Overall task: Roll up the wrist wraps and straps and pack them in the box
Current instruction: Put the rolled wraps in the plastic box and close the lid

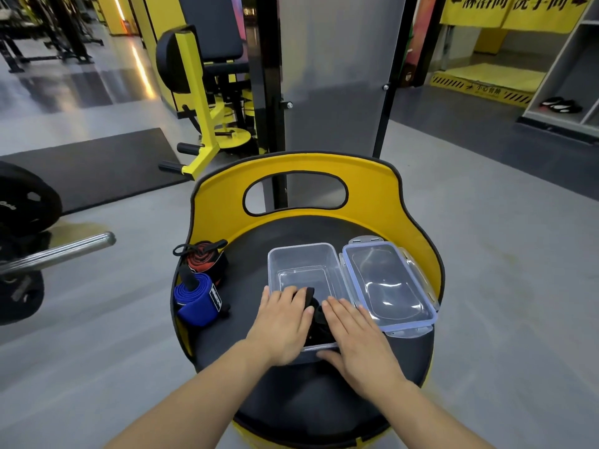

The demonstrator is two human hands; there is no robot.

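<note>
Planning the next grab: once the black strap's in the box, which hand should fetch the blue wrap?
Left, probably. The blue wrap lies just left of the left hand; the right hand would have to cross over.

Gym floor. Upper left of frame: yellow-and-black machine [201, 102] with padded seat and foot rollers; more black racks [58, 30] far upper left. Left edge: barbell [61, 251] with black plate [22, 202], dark mat [97, 166] on grey floor. Upper right: yellow banner [515, 8] with arrows and Chinese characters, hazard-striped yellow step [479, 89] below, grey shelf [564, 76] holding sandals [559, 105]. Centre: round black stool [311, 384] with yellow backrest; wrist wraps [201, 286] lie on it.
</note>
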